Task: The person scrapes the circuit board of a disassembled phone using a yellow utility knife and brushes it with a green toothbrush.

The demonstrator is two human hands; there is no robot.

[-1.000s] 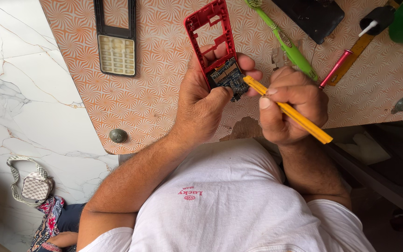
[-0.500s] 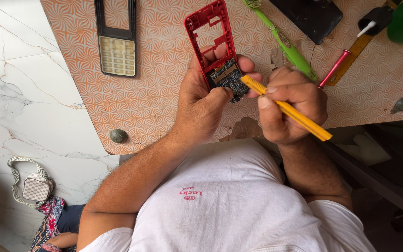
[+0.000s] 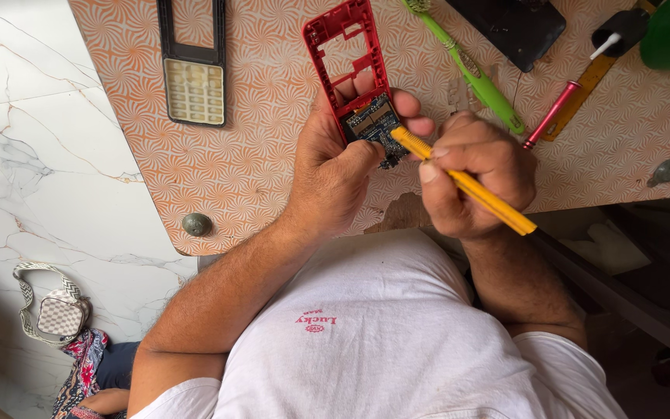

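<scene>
Orange swirl-patterned tabletop [image 3: 273, 155] — left hand [image 3: 335, 167] clamped around a red plastic phone frame [image 3: 347, 54], its front keypad panel [image 3: 193, 66] already off, blue circuit board [image 3: 374, 124] still seated — right hand [image 3: 471, 178] closed on a yellow-handled tool [image 3: 467, 182] touching the board.
</scene>
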